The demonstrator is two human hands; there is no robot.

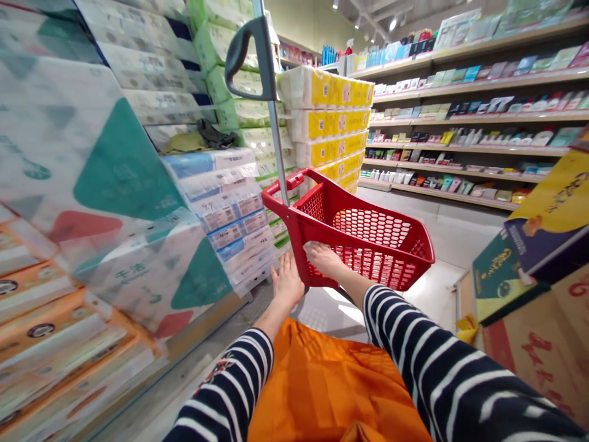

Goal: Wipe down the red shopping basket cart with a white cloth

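A red plastic shopping basket (368,209) on wheels stands tilted on the shop floor in front of me, empty inside. Its metal pull rod with a grey handle (251,58) rises to the top of the view. My left hand (286,283) reaches toward the basket's near lower corner, fingers stretched out and holding nothing. My right hand (324,259) lies against the basket's near wall, fingers spread flat on the red plastic. Both arms wear dark sleeves with white stripes, above an orange garment (331,393).
Stacked packs of tissue paper (124,184) fill the left side. Yellow-wrapped packs (335,116) stand behind the basket. Long shelves of small boxed goods (469,123) run along the right wall. Cardboard boxes (543,288) sit close at the right. A grey floor aisle (442,245) runs ahead.
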